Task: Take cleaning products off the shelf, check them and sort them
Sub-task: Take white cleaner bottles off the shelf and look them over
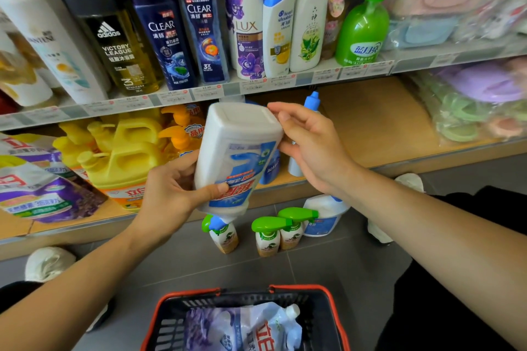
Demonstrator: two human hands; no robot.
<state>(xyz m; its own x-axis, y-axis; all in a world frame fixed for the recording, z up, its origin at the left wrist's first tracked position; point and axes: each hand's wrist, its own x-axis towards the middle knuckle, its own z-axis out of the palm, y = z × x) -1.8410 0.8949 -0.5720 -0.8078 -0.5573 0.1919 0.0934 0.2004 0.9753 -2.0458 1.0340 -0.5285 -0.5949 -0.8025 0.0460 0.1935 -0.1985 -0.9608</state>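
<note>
Inspecting: we find a white bottle (239, 151) held upside down, well above the basket (205, 303) and on its far side, with the blue cap (218, 222) pointing down.
Left hand: the left hand (171, 188) is wrapped round the narrower cap end of the bottle. The thumb lies across the label and the fingers sit behind, a full grip.
Right hand: the right hand (310, 145) holds the flat base end, with the thumb on the base rim and one finger curled against the side. We cannot see its other fingers.
Handling: we judge the bottle to be stiff, smooth plastic, likely slippery, and fairly heavy if full. The liquid would shift as it turns.
Where to hold: we advise the waisted body near the label, with the second hand under the base. It should not be held by the cap.
Risk: while it is inverted, a loose cap could drip.
Basket contents: a refill pouch (245, 328) lies inside.
Beyond the basket: spray bottles (268, 236) with green triggers stand on the floor, between the basket and the wooden shelf (370, 122).
</note>
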